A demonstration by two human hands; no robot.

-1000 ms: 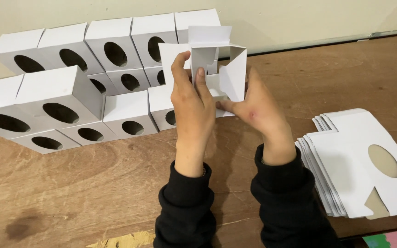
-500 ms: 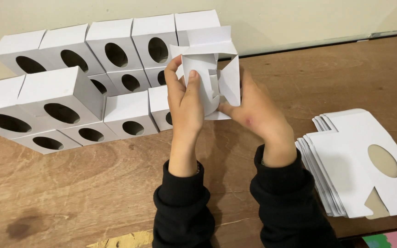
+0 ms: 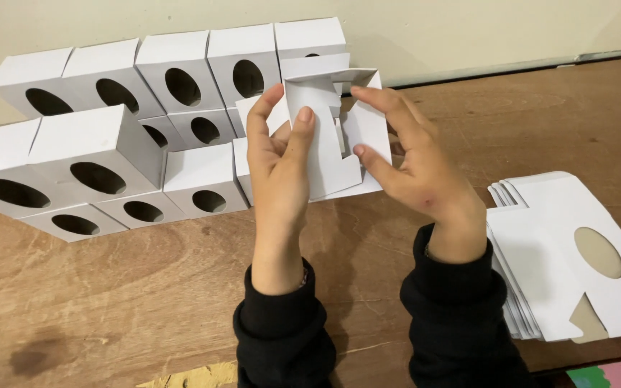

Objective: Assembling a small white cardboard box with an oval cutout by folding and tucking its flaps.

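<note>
I hold a half-folded white carton [image 3: 332, 136] up over the wooden worktop [image 3: 145, 287], at about twelve o'clock from my wrists. My left hand [image 3: 278, 169] has its grip closed on the carton's left panel, thumb pressing a flap inward so it stays bent. My right hand [image 3: 415, 169] pinches the right wall, steadying it. Finished boxes [image 3: 109, 151] are stacked at ten o'clock; flat blanks [image 3: 569, 251] lie at three o'clock.
</note>
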